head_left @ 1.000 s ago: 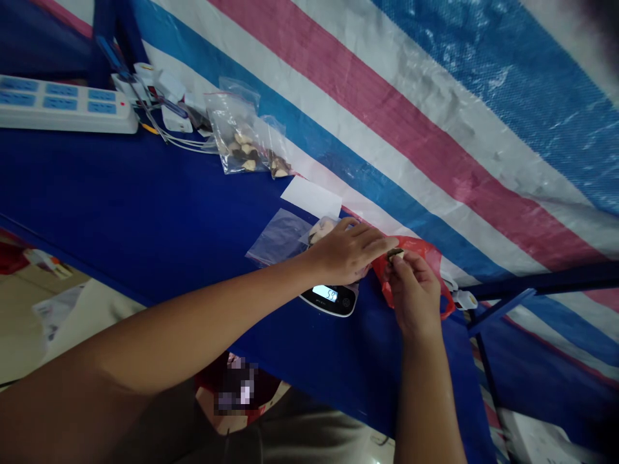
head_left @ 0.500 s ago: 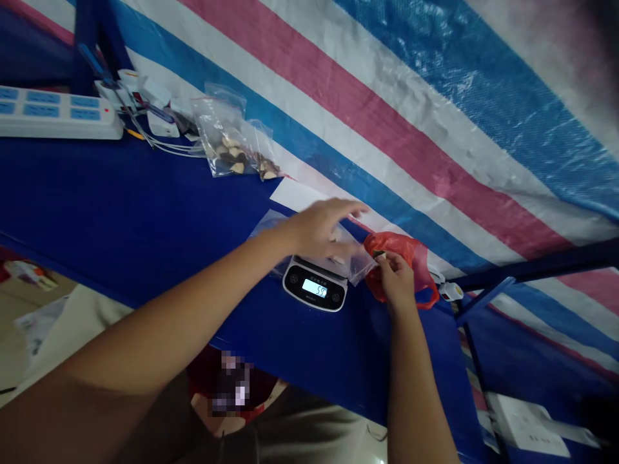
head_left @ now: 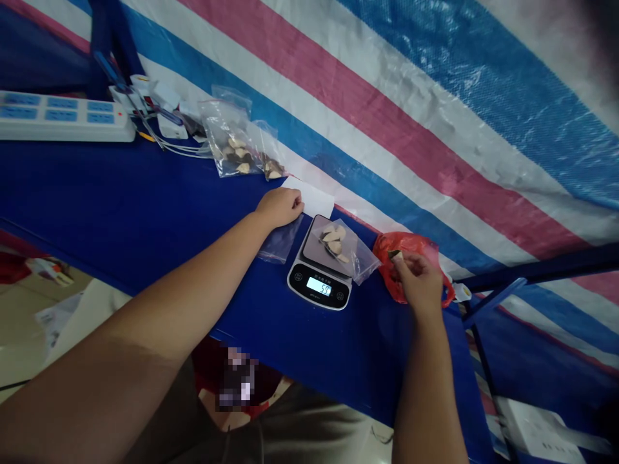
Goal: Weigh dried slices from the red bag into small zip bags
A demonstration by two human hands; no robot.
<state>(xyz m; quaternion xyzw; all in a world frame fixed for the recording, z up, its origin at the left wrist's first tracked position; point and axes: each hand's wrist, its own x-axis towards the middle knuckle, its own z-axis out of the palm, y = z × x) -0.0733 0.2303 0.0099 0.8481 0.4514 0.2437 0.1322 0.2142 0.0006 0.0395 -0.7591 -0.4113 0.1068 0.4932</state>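
My left hand [head_left: 281, 207] has its fingers curled in, over the edge of a white sheet of paper [head_left: 314, 198] and a flat clear plastic bag [head_left: 282, 241]; anything inside the fingers is hidden. Between my thumb and fingers, my right hand [head_left: 420, 278] pinches a dried slice with a dark rind and pale flesh [head_left: 395, 255], just over a red plastic bag [head_left: 387, 283]. Between the hands, a digital kitchen scale [head_left: 320, 290] reads 59, though a decimal point is unclear. On its plate rests a clear zip bag [head_left: 360, 261] with several pale slices [head_left: 333, 240].
Toward the back left lie two clear bags of similar slices [head_left: 236, 154]. A white power strip [head_left: 62, 116] and tangled cables with plugs [head_left: 167, 119] occupy the left side of the blue table [head_left: 184, 212]. A striped tarpaulin [head_left: 367, 122] rises behind it.
My left hand has moved left, from over the scale to the paper and flat bag, uncovering the slices on the scale. My right hand shifted slightly right, lifting the slice at the red bag.
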